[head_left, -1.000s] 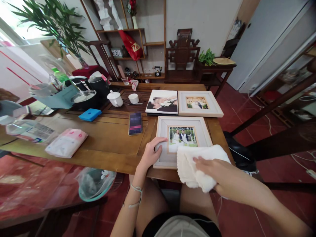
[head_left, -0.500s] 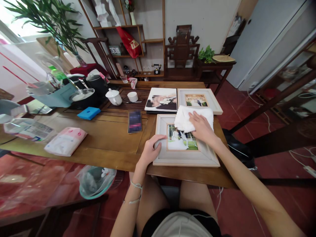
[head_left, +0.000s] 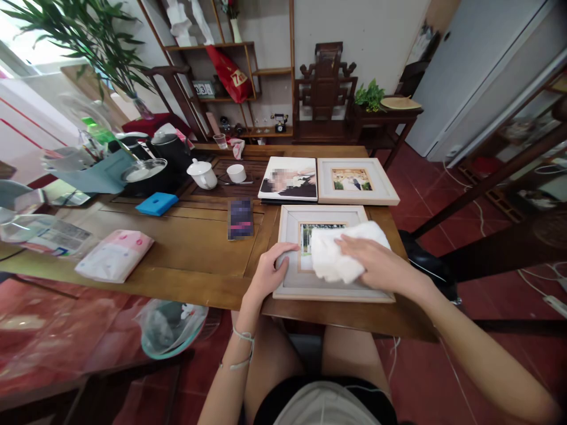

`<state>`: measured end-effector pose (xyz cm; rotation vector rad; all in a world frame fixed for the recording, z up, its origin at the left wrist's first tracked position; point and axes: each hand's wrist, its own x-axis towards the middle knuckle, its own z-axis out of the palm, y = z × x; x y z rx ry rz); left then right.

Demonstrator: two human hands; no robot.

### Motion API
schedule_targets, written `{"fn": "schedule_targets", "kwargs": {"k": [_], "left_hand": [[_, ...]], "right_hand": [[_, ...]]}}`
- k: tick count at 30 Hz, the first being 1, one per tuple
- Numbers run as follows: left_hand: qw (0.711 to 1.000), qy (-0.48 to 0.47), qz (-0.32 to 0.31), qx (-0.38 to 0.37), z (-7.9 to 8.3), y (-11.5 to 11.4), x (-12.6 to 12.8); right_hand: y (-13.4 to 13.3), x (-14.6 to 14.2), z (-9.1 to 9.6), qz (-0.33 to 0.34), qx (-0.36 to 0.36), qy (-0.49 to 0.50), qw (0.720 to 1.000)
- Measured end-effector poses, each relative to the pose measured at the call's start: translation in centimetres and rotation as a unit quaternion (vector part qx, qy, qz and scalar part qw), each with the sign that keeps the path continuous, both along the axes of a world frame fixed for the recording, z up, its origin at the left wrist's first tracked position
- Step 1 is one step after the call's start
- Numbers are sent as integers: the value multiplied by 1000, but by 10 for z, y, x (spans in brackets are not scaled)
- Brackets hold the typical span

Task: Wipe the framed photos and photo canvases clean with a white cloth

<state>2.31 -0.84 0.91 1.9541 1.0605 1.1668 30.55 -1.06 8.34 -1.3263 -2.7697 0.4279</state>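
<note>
A pale framed photo [head_left: 292, 283] lies flat at the near edge of the wooden table [head_left: 190, 254]. My left hand [head_left: 268, 273] rests on the frame's left border, fingers curled over it. My right hand [head_left: 376, 262] presses a folded white cloth [head_left: 330, 254] flat onto the glass, covering most of the picture. Beyond it lie a second framed photo [head_left: 357, 183] and a photo album [head_left: 290, 179], side by side.
A phone [head_left: 240, 218] lies left of the frame. Further left are a pink tissue pack [head_left: 115, 255], a blue box [head_left: 157, 203], a white teapot [head_left: 201, 174], a cup [head_left: 236, 173] and a kettle [head_left: 170, 150]. A lined waste bin [head_left: 170, 327] stands under the table.
My right hand has slid the cloth from the frame's near right corner up to its far edge, then back down over the middle of the picture. The left hand stays on the frame.
</note>
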Motion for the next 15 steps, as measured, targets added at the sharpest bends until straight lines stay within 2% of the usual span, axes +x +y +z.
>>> {"fn": "schedule_targets", "kwargs": {"k": [4, 7, 10, 15], "left_hand": [[1000, -2, -1, 7, -2, 1, 0], [1000, -1, -1, 10, -2, 0, 0], [1000, -3, 0, 11, -2, 0, 0], [1000, -2, -1, 7, -1, 0, 1]], "right_hand": [[64, -3, -27, -105, 131, 39, 985], [79, -14, -35, -130, 171, 48, 976], [62, -24, -30, -108, 142, 7, 984], [-15, -25, -2, 5, -11, 2, 1000]]}}
